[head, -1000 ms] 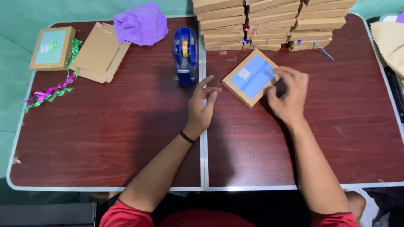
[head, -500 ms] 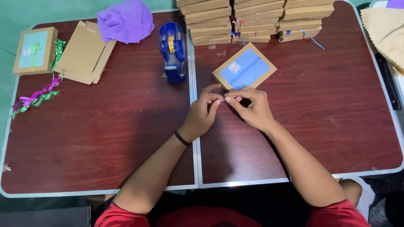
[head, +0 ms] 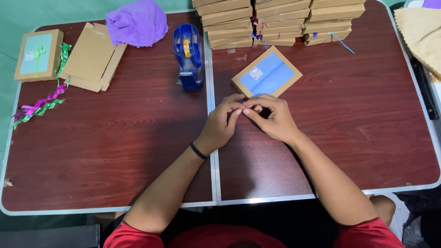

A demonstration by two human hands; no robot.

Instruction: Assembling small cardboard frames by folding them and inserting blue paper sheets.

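Dark red-brown wood grain fills my view: a folding table (head: 115, 151) with a metal seam down its middle, set on a green floor. My left hand (head: 220, 124) and right hand (head: 271, 117) meet over that seam, just right of centre, fingertips pinched together on something too small and thin for me to make out; both hands are closed around that tiny pinch, though what lies between them I cannot tell. Touching my knuckles at twelve o'clock lies the flat kraft box with the blue window (head: 267, 73), turned like a diamond. At eleven o'clock stands the blue tape dispenser (head: 188, 57).

To do this pinch well, I judge it best to keep both wrists low near the wood, work only with thumb and forefinger tips, and keep the piece from folding onto itself, with the box near so the reach is short.

My forearms come in from six o'clock, the left crossing from seven, a black band (head: 198, 150) at its wrist, the right from five. Both palms face down, fingers curled inward.

Farther off: stacked kraft boxes (head: 275, 20) at twelve, a purple cloth (head: 135, 23) and flat cardboard blanks (head: 92, 57) at ten, a finished box (head: 36, 55) and curled ribbons (head: 39, 108) at nine.
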